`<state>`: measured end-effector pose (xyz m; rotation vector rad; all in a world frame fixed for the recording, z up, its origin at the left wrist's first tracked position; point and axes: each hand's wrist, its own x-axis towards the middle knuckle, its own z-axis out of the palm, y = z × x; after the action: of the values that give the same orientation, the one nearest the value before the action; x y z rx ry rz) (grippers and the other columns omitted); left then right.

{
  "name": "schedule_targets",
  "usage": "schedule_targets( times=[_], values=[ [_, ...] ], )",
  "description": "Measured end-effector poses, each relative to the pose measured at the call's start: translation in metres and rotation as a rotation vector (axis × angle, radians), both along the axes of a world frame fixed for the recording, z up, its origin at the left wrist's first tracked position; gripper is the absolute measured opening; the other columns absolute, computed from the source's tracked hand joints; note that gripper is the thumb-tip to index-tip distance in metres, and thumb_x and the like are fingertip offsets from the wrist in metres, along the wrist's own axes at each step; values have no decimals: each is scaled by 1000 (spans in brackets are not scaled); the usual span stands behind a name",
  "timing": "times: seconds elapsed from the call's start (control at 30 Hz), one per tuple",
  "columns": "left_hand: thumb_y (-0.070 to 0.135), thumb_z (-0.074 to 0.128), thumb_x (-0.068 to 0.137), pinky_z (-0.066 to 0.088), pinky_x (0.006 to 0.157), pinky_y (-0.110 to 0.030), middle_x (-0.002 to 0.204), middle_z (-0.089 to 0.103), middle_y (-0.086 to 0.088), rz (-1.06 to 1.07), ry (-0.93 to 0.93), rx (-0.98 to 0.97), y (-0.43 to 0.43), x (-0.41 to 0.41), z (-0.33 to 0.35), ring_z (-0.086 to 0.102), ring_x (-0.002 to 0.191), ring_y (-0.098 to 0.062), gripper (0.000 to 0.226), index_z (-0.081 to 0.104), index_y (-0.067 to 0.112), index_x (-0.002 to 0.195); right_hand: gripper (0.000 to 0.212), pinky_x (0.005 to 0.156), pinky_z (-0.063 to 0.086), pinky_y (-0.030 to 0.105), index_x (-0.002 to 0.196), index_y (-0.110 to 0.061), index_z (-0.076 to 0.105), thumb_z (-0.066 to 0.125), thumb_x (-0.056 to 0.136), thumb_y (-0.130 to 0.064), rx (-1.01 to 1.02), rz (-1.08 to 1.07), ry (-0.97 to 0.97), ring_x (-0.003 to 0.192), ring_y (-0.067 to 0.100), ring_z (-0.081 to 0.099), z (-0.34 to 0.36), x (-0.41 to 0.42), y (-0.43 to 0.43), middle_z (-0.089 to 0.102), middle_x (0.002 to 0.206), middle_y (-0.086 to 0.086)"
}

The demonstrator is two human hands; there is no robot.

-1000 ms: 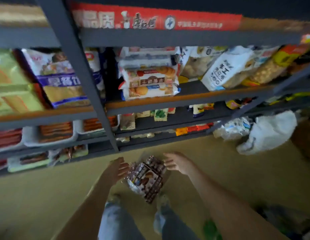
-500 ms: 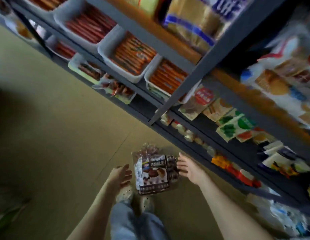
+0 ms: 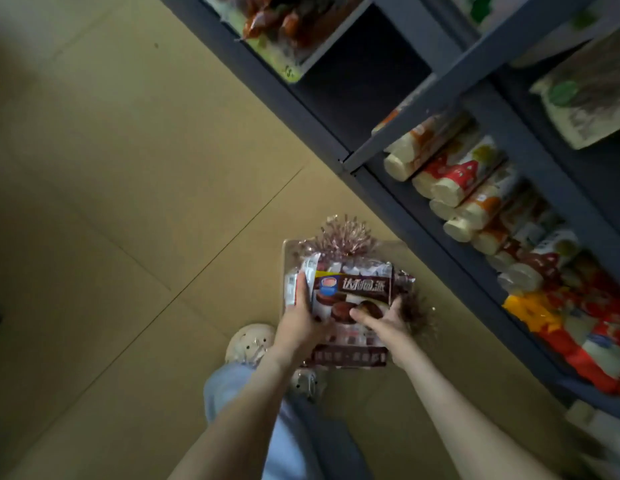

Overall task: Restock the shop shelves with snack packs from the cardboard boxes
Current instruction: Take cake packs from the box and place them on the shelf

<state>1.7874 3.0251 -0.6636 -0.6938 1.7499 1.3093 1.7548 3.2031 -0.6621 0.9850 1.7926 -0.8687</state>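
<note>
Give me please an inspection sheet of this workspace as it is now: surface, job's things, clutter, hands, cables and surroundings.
Surface: tan tiled floor with thin joint lines.
Job's things: one brown snack pack, held above the floor beside the shelves; no cardboard box in view.
Clutter: nothing seen.
Hands: left hand grips the pack's left edge; right hand grips its right side, thumb on the front.
Cables: nothing seen.
Surroundings: biscuit rolls and red packs lie on the lowest shelf; the person's shoes stand below the pack.
</note>
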Motion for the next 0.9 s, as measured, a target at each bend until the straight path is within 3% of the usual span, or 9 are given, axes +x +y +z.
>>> schedule_targets(
  times=[0.17,0.37,0.47,0.53,0.6,0.67,0.7,0.8,0.9],
  values=[
    [33,75,77,56,78,-43,124,64,-6,-34,174,-29,-5,4,70,65,101,-25,112,-11,42,149,125,116,25,44,150,-16,-18,80,73,-32,-33,-134,84,142,26,27,75,8,0,30,155,3],
    [29,72,84,55,79,-43,127,62,-5,-127,306,-68,-21,-29,250,66,100,-26,105,-9,35,151,148,112,31,52,149,-24,-20,87,51,-53,-142,-207,192,139,29,33,261,-15,-18,30,155,4],
    [30,71,84,53,84,-44,131,60,-7,-176,422,-90,-29,-51,342,63,108,-30,104,-8,35,152,128,115,27,47,150,-19,-19,81,71,-37,-150,-228,337,144,29,23,355,-27,-20,15,159,7],
    [31,70,85,52,86,-42,131,59,-3,-205,516,-77,-33,-64,399,62,110,-29,101,-5,33,153,125,116,22,44,151,-20,-16,80,73,-40,-177,-241,424,146,26,15,409,-31,-16,8,161,4],
    [34,70,85,53,85,-38,129,60,0,-242,590,-59,-39,-76,452,63,107,-24,100,-5,35,153,121,115,27,45,152,-26,7,84,62,-51,-233,-264,530,143,25,26,466,-33,-14,26,156,2],
    [36,73,82,52,83,-34,120,64,6,-233,614,-1,-46,-87,496,65,100,-16,105,-5,37,152,85,103,44,43,129,-26,48,88,55,-43,-323,-331,641,122,21,54,509,-31,-10,61,128,-3],
    [34,77,79,51,81,-31,111,65,11,-212,626,37,-49,-91,517,65,94,-10,108,-3,34,152,62,92,51,38,115,-25,57,85,60,-31,-372,-375,699,110,19,62,527,-27,-8,69,112,-4],
    [25,82,74,51,73,-18,98,62,20,-226,713,130,-51,-100,571,63,79,9,101,12,32,146,44,73,53,25,106,-26,56,74,68,-14,-456,-418,837,94,14,66,572,-19,-2,69,103,-3],
    [20,84,71,53,89,-24,119,62,9,-316,804,208,-40,-104,607,62,102,4,94,22,30,142,51,79,53,29,109,-28,52,74,65,-12,-484,-403,948,95,13,66,607,-8,8,69,102,-6]
  ],
)
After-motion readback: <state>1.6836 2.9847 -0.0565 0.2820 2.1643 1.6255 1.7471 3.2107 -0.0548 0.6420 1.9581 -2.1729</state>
